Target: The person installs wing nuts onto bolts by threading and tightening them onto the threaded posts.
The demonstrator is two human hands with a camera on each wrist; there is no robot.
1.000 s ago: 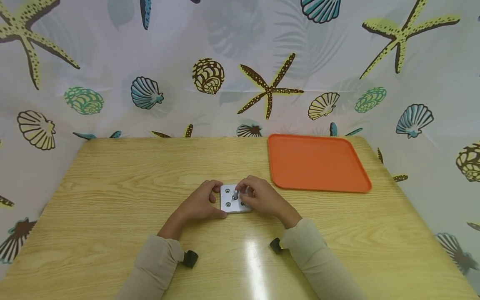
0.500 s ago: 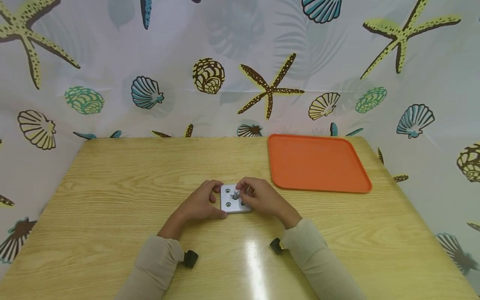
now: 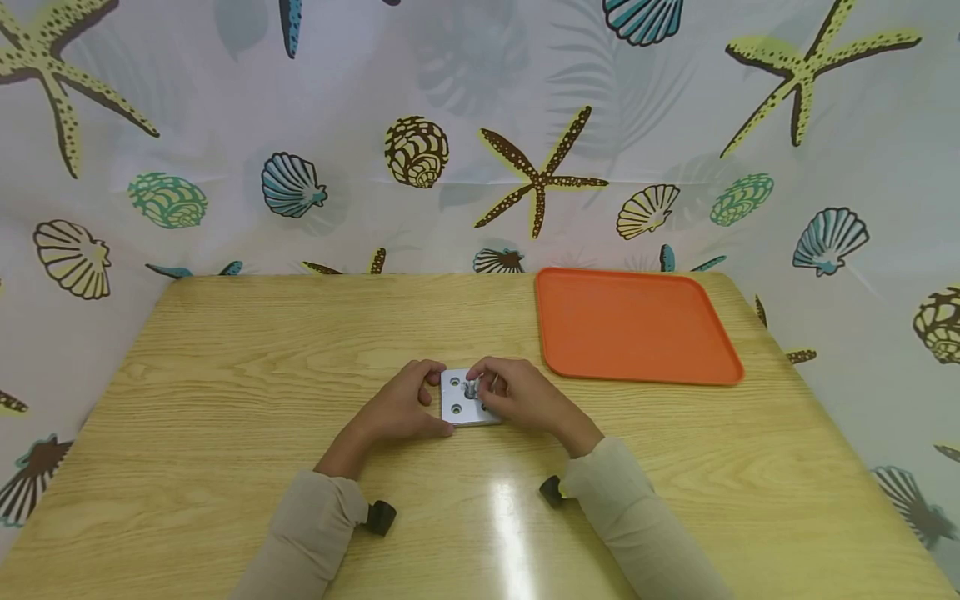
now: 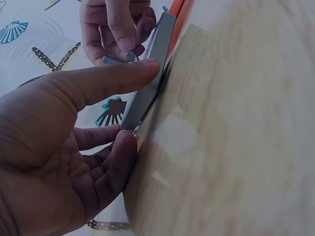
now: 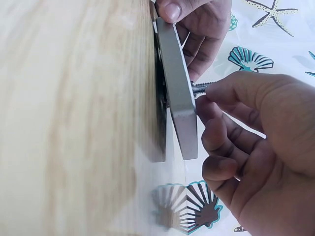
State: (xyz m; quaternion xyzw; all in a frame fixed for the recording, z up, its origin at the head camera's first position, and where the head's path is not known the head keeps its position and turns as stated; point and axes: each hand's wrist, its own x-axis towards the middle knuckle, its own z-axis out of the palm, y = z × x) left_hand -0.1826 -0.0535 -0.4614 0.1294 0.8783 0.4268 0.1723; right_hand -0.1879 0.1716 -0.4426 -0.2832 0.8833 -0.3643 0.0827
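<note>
A square silver metal plate (image 3: 471,417) with holes near its corners lies low over the table. A threaded bolt (image 5: 200,88) stands up from its middle, with a small wing nut (image 4: 132,56) on it. My left hand (image 3: 405,404) grips the plate's left side, thumb at the near edge and fingers at the far corner. My right hand (image 3: 528,396) pinches the wing nut between thumb and fingertips and covers the plate's right part. In the right wrist view, the right hand's other fingers (image 5: 219,167) are curled beside the plate.
An orange tray (image 3: 637,325) lies at the back right of the wood-grain table (image 3: 262,333). Behind and on both sides hangs a white curtain (image 3: 337,83) printed with shells and starfish. Black wrist pieces (image 3: 381,518) sit under the sleeves.
My right fingers have shifted slightly around the bolt, and the wing nut has turned. The left hand and the plate have hardly moved.
</note>
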